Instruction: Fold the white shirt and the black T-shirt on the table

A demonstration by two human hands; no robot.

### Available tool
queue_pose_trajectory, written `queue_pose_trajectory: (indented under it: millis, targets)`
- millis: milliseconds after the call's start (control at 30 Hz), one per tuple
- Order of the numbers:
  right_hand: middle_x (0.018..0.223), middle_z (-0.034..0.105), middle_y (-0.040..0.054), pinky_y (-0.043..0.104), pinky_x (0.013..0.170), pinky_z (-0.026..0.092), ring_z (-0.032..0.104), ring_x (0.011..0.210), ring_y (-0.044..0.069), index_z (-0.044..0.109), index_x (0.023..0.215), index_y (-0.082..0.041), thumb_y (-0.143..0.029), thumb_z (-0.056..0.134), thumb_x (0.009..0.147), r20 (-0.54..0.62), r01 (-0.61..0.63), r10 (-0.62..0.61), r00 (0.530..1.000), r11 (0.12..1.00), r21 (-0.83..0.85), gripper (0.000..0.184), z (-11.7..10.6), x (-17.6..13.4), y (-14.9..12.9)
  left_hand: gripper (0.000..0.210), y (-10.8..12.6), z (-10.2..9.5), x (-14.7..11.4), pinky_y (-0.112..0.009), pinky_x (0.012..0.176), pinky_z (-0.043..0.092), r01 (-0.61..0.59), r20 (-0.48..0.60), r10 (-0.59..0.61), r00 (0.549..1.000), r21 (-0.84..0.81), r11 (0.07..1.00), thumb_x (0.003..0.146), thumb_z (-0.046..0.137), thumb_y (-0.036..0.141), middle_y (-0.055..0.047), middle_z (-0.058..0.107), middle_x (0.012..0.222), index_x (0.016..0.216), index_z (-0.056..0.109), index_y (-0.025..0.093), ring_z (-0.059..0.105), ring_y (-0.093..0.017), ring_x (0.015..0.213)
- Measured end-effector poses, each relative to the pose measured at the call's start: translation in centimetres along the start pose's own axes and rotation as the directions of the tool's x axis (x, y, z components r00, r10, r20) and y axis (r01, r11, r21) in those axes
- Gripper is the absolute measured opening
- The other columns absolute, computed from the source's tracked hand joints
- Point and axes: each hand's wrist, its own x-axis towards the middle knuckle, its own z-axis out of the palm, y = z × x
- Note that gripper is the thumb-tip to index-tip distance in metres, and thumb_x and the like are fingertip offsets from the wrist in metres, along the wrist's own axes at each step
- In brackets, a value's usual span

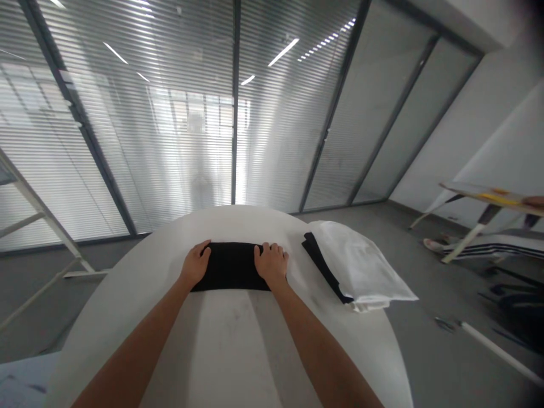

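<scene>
1. Far left: a white slanted frame (40,212) stands on the grey floor, well apart from my work surface.
2. My left hand (195,265) lies palm down on the left end of the folded black cloth (232,266). Fingers are flat and spread slightly, thumb pointing inward along the far edge. It presses on the fabric; nothing is gripped between fingers and palm.
3. The folded black cloth is a flat rectangle on the white round table (225,340), near the table's far side and roughly central across its width. Its near edge runs straight between my two wrists.
4. My right hand (272,263) rests on the right end of the same cloth, knuckles raised, fingers curled down over the far edge. Whether the fingertips pinch the fabric or only press it, I cannot tell.
5. Right of that hand, apart from the black cloth: a stack of garments, a folded white garment (361,266) on top of a dark one (323,266) whose edge shows along the left side. The stack reaches the table's right rim.
6. Far right: another table (488,198) with a yellow item on it, and a person's striped trouser leg (497,245) beneath.
7. Background: a glass wall with blinds (191,113).
</scene>
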Motion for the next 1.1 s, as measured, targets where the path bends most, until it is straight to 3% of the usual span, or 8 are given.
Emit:
queue_pose_trajectory:
  millis: [167,300,467,533,633,833,967,1100]
  targets:
    - [0.116,0.061,0.0204,0.053,0.095,0.032,0.054,0.109,0.034,0.064,0.112,-0.017,-0.048,0.029,0.097,-0.014,-0.019,0.019,1.0,0.999,-0.036,0.049,-0.8,-1.3,0.2,0.045,0.5,-1.0,-1.7,-0.038,0.097,0.046,0.057,-0.045,-0.05,0.998,0.179,0.982,0.094,0.03,0.03,-0.009,0.071,0.112,0.117,0.067,0.021,0.064,-0.025,0.107]
    - [0.118,0.062,0.0221,0.057,0.092,0.035,0.054,0.113,0.038,0.065,0.113,-0.014,-0.049,0.035,0.093,0.108,-0.056,0.065,0.992,0.995,-0.08,0.05,-2.5,-1.0,0.5,0.045,0.4,-1.3,-1.9,-0.037,0.089,0.047,0.093,-0.045,-0.083,0.995,0.287,0.953,0.092,0.029,0.03,-0.01,0.074,0.098,0.096,0.073,0.02,0.066,-0.026,0.097]
    - [0.119,0.065,0.02,0.049,0.086,0.045,0.061,0.111,0.037,0.068,0.114,-0.014,-0.05,0.041,0.088,0.503,-0.061,0.097,0.859,0.994,-0.088,0.052,-5.6,0.1,2.1,0.041,-0.5,-1.3,-1.5,-0.036,0.091,0.047,0.151,-0.095,-0.137,0.986,0.162,0.975,0.088,0.034,0.029,-0.009,0.072,0.107,0.101,0.072,0.021,0.064,-0.025,0.102]
    - [0.121,0.065,0.0196,0.045,0.083,0.047,0.062,0.111,0.036,0.068,0.115,-0.014,-0.048,0.043,0.087,0.572,-0.008,0.052,0.819,0.997,-0.079,0.05,-6.6,0.3,2.9,0.041,-0.7,-1.5,-1.4,-0.037,0.094,0.046,0.129,-0.113,-0.111,0.987,0.167,0.977,0.087,0.035,0.028,-0.008,0.071,0.108,0.102,0.072,0.021,0.063,-0.025,0.104]
    - [0.119,0.066,0.0197,0.044,0.083,0.048,0.063,0.109,0.036,0.069,0.111,-0.014,-0.044,0.046,0.087,0.579,0.084,-0.022,0.815,0.993,-0.081,0.046,-7.2,0.3,3.4,0.04,-0.8,-1.9,-1.4,-0.039,0.097,0.043,0.063,-0.119,-0.027,0.993,0.317,0.946,0.086,0.037,0.027,-0.01,0.069,0.111,0.107,0.07,0.02,0.059,-0.027,0.108]
    - [0.119,0.066,0.0153,0.037,0.091,0.045,0.062,0.109,0.027,0.063,0.117,-0.017,-0.043,0.039,0.093,0.38,0.22,-0.271,0.884,0.96,0.172,0.043,-5.8,0.4,1.2,0.04,-1.3,-2.3,-1.5,-0.046,0.086,0.041,0.145,-0.102,-0.105,0.989,0.589,0.795,0.085,0.041,0.031,-0.018,0.062,0.114,0.111,0.068,0.017,0.053,-0.035,0.108]
    - [0.13,0.058,0.0164,0.037,0.096,0.042,0.057,0.117,0.028,0.052,0.132,-0.016,-0.054,0.044,0.09,0.409,0.21,-0.323,0.854,0.931,0.297,0.057,-3.2,1.0,-1.5,0.038,-1.5,-2.0,-1.4,-0.044,0.086,0.039,0.161,-0.119,-0.112,0.987,0.606,0.779,0.085,0.042,0.031,-0.016,0.061,0.113,0.11,0.067,0.018,0.052,-0.033,0.107]
    - [0.132,0.057,0.0192,0.041,0.092,0.044,0.055,0.117,0.034,0.054,0.131,-0.013,-0.052,0.055,0.082,0.52,0.202,-0.29,0.803,0.954,0.221,0.063,-1.8,2.4,-3.4,0.036,-1.5,-1.9,-1.3,-0.043,0.086,0.038,0.18,-0.142,-0.117,0.983,0.605,0.776,0.085,0.044,0.031,-0.015,0.06,0.111,0.11,0.066,0.019,0.052,-0.033,0.106]
